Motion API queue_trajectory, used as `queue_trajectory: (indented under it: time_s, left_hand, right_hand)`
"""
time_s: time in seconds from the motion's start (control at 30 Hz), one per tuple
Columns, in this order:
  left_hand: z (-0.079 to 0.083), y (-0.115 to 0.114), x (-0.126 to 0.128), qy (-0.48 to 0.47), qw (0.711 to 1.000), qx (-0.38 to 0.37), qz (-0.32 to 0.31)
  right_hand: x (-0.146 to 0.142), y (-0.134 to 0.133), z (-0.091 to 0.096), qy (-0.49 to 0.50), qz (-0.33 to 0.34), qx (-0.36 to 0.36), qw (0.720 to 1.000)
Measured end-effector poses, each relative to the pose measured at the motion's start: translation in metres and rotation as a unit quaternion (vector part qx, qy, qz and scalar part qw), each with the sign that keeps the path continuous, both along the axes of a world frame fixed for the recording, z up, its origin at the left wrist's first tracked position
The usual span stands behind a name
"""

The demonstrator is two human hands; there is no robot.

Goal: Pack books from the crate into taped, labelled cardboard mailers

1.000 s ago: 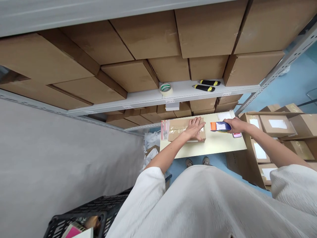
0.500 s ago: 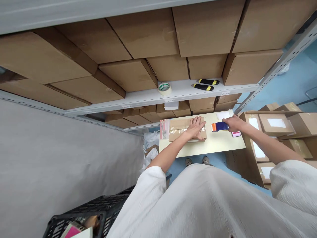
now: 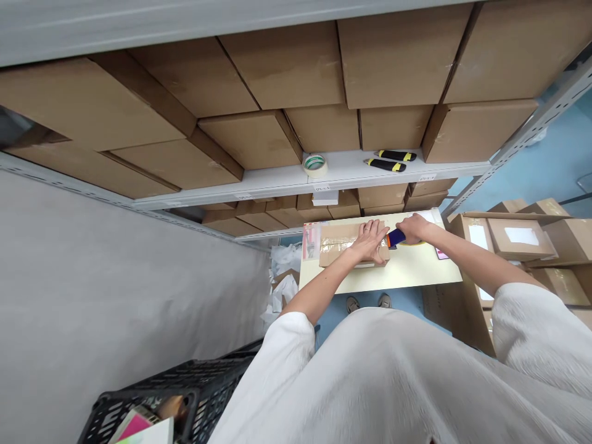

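left hand (image 3: 370,242) spread wide, flat on taped cardboard parcel (image 3: 337,242), mid-frame; parcel looks light and stiff, best held by its edges. right of it, right hand (image 3: 415,228) closed around blue tape dispenser (image 3: 396,238), touching the parcel.

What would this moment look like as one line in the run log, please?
left hand: flat on cardboard box | right hand: gripping tape dispenser at box's edge | under box: pale yellow table
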State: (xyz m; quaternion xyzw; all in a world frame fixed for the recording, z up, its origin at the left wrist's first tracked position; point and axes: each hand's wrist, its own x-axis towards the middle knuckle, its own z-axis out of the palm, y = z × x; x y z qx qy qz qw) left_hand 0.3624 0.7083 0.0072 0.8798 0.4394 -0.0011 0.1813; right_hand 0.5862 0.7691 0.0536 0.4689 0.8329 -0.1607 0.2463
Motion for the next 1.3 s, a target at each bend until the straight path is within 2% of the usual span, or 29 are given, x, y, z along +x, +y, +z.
queue_trajectory:
  time_s: [0.1, 0.3, 0.47, 0.57, 0.67, 0.8, 0.87, 0.97, 1.07, 1.3]
  left_hand:
    - [-0.003, 0.000, -0.002, -0.004, 1.000, 0.001, 0.001]
    - [-0.004, 0.002, -0.003, -0.024, 1.000, -0.007, 0.000]
    - [-0.001, 0.003, 0.000, -0.021, 1.000, -0.005, -0.013]
    - [0.000, 0.003, 0.000, -0.010, 1.000, -0.011, -0.015]
    - [0.000, 0.002, -0.002, -0.008, 1.000, -0.020, -0.003]
    - [0.000, 0.001, -0.005, -0.014, 0.999, -0.029, 0.005]
    - [0.000, 0.000, -0.005, -0.016, 0.999, -0.031, 0.007]
    - [0.001, 0.001, -0.005, -0.016, 0.999, -0.034, 0.007]
    - [0.001, 0.001, -0.006, -0.020, 0.999, -0.033, 0.006]
    - [0.004, 0.000, -0.006, -0.013, 0.999, -0.039, 0.007]
  right_hand:
    - [-0.009, 0.006, -0.002, -0.017, -0.007, -0.008, 1.000]
    - [-0.016, 0.015, 0.000, -0.073, 0.022, -0.022, 0.997]
    - [-0.031, -0.002, -0.011, -0.086, 0.047, 0.005, 0.995]
    - [-0.034, -0.013, -0.023, -0.075, 0.044, -0.015, 0.996]
    - [-0.013, -0.009, -0.032, -0.071, -0.010, -0.039, 0.997]
    - [0.042, 0.007, -0.041, -0.017, -0.148, -0.108, 0.983]
    - [0.066, 0.009, -0.048, 0.043, -0.232, -0.111, 0.965]
    - [0.089, 0.001, -0.062, 0.133, -0.311, -0.126, 0.933]
    - [0.095, -0.013, -0.082, 0.168, -0.348, -0.113, 0.915]
    - [0.076, -0.046, -0.129, 0.104, -0.371, 0.008, 0.923]
